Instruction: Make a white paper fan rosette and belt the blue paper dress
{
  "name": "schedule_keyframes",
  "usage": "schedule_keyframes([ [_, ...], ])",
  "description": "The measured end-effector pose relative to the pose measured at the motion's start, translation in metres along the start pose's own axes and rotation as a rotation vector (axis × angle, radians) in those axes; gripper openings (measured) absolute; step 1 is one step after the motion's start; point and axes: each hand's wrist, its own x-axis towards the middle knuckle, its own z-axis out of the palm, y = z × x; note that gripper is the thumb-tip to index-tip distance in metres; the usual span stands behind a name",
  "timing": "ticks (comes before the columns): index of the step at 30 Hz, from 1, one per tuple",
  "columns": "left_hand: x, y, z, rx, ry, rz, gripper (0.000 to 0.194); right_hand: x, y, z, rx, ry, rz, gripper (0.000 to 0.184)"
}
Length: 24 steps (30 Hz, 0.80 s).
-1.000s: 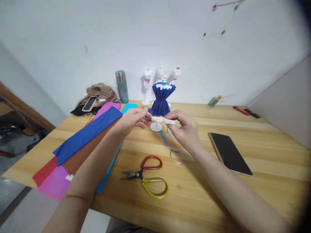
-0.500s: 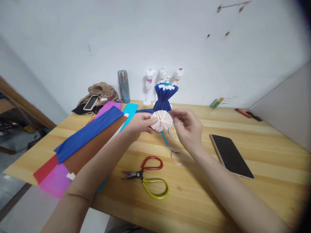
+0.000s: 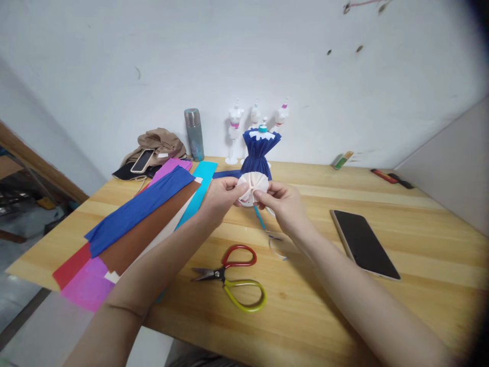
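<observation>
A pale pink pleated paper rosette [image 3: 252, 179] is pinched between both hands above the table. My left hand [image 3: 223, 198] grips its left side, thumb on the front. My right hand [image 3: 284, 204] is closed on its right side, thumb near the centre. Just behind stands a small dress form in a pleated dark blue paper dress [image 3: 256, 153] with a teal band at its neck. Below the hands, a thin blue strip [image 3: 260, 218] lies on the wood. Scissors [image 3: 219, 274] with one red and one yellow handle lie nearer to me.
Coloured paper sheets [image 3: 130, 224] overlap at the left. White dress forms [image 3: 234, 130] stand by the wall near a thermos [image 3: 194, 135]. A large phone [image 3: 364, 244] lies right; a smaller phone [image 3: 142, 161] rests by brown cloth [image 3: 162, 140]. A green tube [image 3: 343, 160] lies at the back.
My right hand has moved left and closed on the rosette's right side, its thumb now near the centre. My left hand keeps its hold.
</observation>
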Motion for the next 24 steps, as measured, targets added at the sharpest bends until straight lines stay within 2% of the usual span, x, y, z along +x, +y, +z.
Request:
schedule_keyframes([
  [6, 0.002, -0.005, 0.001, -0.053, 0.036, 0.01, 0.02, 0.001, -0.001, -0.003, -0.031, -0.029, 0.0, 0.031],
  [13, 0.004, -0.002, -0.004, -0.142, -0.022, -0.061, 0.032, 0.0, -0.004, -0.003, -0.036, 0.014, -0.005, 0.029],
  [17, 0.003, -0.001, -0.006, -0.144, -0.073, -0.073, 0.022, -0.001, -0.003, -0.002, -0.016, 0.039, -0.021, 0.027],
  [20, 0.001, 0.003, -0.006, -0.09, -0.066, -0.055, 0.013, 0.0, -0.004, -0.005, -0.029, 0.027, -0.054, 0.025],
  [24, 0.0, 0.006, -0.005, -0.065, -0.071, -0.032, 0.01, 0.002, -0.003, -0.009, -0.047, -0.004, -0.056, 0.027],
])
